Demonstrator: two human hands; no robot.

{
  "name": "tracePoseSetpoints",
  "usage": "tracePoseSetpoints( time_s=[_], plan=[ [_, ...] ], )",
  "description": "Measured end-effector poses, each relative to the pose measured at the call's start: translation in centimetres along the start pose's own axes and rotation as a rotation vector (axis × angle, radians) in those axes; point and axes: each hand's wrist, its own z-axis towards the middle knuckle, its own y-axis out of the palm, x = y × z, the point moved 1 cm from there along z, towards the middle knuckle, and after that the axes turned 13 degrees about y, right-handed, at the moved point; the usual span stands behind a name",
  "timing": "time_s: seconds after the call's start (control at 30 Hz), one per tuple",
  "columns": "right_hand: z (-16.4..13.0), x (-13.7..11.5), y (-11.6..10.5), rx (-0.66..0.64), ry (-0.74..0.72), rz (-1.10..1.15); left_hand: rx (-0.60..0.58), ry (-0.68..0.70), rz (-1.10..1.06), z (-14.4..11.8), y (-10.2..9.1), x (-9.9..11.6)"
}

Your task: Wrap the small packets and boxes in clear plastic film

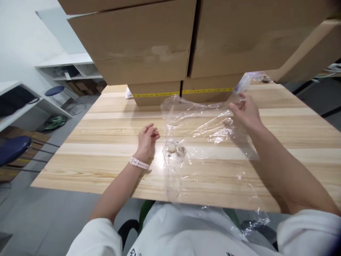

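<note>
A large, crinkled piece of clear plastic film (205,131) spreads over the wooden table (106,124) and hangs past its front edge near my lap. My right hand (247,110) pinches its far right corner and lifts it a little. Two small, pale roundish pieces (176,149) show through the plastic; whether they lie inside or beneath it I cannot tell. To the left of the film, my left hand (148,138) rests by the tabletop, fingers loosely bent and apart, holding nothing. A pale pink band (139,163) circles that wrist.
Large cardboard boxes (138,46) are stacked at the back of the table. Yellow measuring tape (157,94) runs along their lower part. More crumpled plastic (247,80) lies at the back right. Blue stools (13,151) and white shelves (23,96) stand at left.
</note>
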Motion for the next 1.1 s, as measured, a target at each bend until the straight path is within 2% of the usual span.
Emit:
tracePoseSetpoints(
  time_s=[0.07, 0.1, 0.13, 0.2, 0.27, 0.3, 0.37, 0.47, 0.63, 0.73, 0.8, 0.9, 1.03, 1.1],
  plan=[
    [-1.3, -0.5, -0.8, 0.135, -0.109, -0.236, -0.033, 0.204, 0.173, -0.6, -0.1, 0.7],
    [-2.6, -1.1, -0.8, 0.157, -0.185, -0.315, -0.109, 0.299, 0.261, -1.1, 0.1, 1.1],
    [-4.3, -1.7, -0.6, 0.113, -0.273, -0.336, -0.23, 0.377, 0.337, -1.8, 0.4, 1.4],
    [-8.2, -2.8, 1.0, -0.204, -0.398, -0.307, -0.541, 0.481, 0.455, -3.1, 1.1, 1.6],
    [-12.0, -3.2, 3.3, -0.551, -0.464, -0.292, -0.834, 0.493, 0.553, -4.0, 1.5, 1.3],
    [-13.6, -3.0, 4.6, -0.666, -0.469, -0.289, -0.94, 0.466, 0.592, -4.2, 1.5, 1.1],
    [-15.7, -2.3, 6.7, -0.792, -0.468, -0.289, -1.052, 0.395, 0.635, -3.9, 1.1, 0.6],
    [-16.5, -0.8, 8.4, -0.798, -0.497, -0.306, -1.089, 0.358, 0.638, -2.5, 0.0, 0.5],
    [-16.1, 0.2, 8.6, -0.779, -0.556, -0.366, -1.05, 0.398, 0.722, -0.3, -1.8, 2.5],
    [-16.2, 0.1, 8.4, -0.781, -0.554, -0.39, -0.975, 0.4, 0.813, 0.7, -2.5, 3.3],
    [-16.2, -0.1, 8.3, -0.784, -0.538, -0.37, -0.877, 0.397, 0.842, 1.2, -2.7, 3.5],
    [-16.1, -0.1, 8.0, -0.794, -0.463, -0.272, -0.784, 0.438, 0.814, 1.0, -2.3, 3.3],
    [-15.9, 0.1, 7.7, -0.786, -0.244, -0.068, -0.907, 0.477, 0.812, -0.2, -1.2, 2.8],
    [-15.9, 0.2, 7.6, -0.795, -0.164, 0.015, -0.923, 0.462, 0.82, -0.7, -0.9, 2.8]
  ],
)
